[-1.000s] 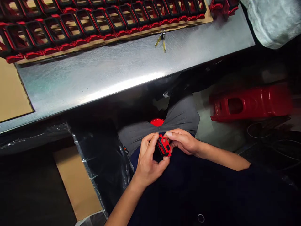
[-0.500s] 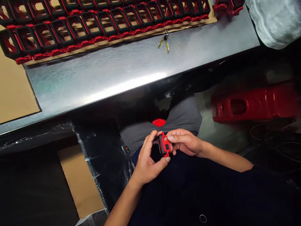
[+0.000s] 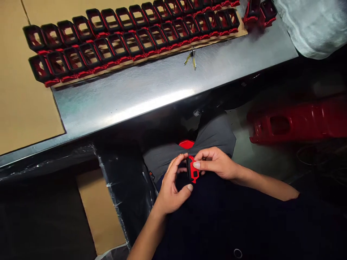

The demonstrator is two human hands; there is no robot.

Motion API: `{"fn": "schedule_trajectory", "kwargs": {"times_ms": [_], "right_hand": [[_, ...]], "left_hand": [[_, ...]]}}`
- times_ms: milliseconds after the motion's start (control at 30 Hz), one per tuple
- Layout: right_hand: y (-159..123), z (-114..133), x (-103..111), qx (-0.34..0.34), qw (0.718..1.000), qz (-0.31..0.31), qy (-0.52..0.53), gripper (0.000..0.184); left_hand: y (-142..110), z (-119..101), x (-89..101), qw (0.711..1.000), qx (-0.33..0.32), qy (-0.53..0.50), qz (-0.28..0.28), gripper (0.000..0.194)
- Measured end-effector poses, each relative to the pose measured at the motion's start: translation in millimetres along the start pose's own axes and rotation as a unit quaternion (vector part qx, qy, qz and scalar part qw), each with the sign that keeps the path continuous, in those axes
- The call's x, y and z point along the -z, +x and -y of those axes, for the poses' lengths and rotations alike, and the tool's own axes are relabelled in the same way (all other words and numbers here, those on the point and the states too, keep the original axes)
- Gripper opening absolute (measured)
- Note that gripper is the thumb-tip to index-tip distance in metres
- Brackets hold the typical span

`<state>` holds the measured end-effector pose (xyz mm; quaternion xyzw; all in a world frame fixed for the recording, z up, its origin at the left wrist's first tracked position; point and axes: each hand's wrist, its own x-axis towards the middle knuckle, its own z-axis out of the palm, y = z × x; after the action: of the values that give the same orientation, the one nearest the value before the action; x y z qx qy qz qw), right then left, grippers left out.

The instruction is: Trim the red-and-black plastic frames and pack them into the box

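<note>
A small red-and-black plastic housing point(image 3: 193, 173) is held above my lap, its red face turned up with a dark square opening in it. My right hand point(image 3: 217, 163) pinches its right side, thumb on the red face. Curved around the other side is my left hand point(image 3: 173, 186), fingertips at the housing's top end and thumb by its bottom end. The fingers of that hand behind the part are partly hidden.
Rows of similar red-and-black housings point(image 3: 108, 50) stand on cardboard point(image 3: 32, 104) on the metal table point(image 3: 130, 97). Small nippers point(image 3: 193, 57) lie near its middle. Pale cloth point(image 3: 311, 29) is at the right corner, a red plastic stool point(image 3: 303, 122) below. Black plastic sheeting point(image 3: 121, 187) hangs at left.
The housing has turned slightly in my hands, and my right thumb now lies further over its red face. The view has shifted, so the table and rows appear lower and further right.
</note>
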<state>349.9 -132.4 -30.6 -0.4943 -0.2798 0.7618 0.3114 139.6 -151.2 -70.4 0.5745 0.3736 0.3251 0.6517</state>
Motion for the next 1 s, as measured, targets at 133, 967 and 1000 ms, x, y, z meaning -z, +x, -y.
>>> {"fn": "schedule_trajectory", "kwargs": {"times_ms": [133,967,1000], "right_hand": [[-3.2,-2.4,-0.1,0.07,0.995,-0.013,-0.077,0.028],[-5.7,-6.9,2.8,0.193,0.957,-0.073,-0.202,0.018],[-5.4,-7.4,2.8,0.162,0.967,-0.065,-0.185,0.022]], "left_hand": [[0.1,-6.9,2.7,0.993,0.108,-0.037,-0.005,0.058],[4.8,0.3,-18.8,0.982,-0.015,-0.162,-0.099,0.072],[4.0,-0.4,-19.1,0.985,-0.019,-0.141,-0.1,0.072]]}}
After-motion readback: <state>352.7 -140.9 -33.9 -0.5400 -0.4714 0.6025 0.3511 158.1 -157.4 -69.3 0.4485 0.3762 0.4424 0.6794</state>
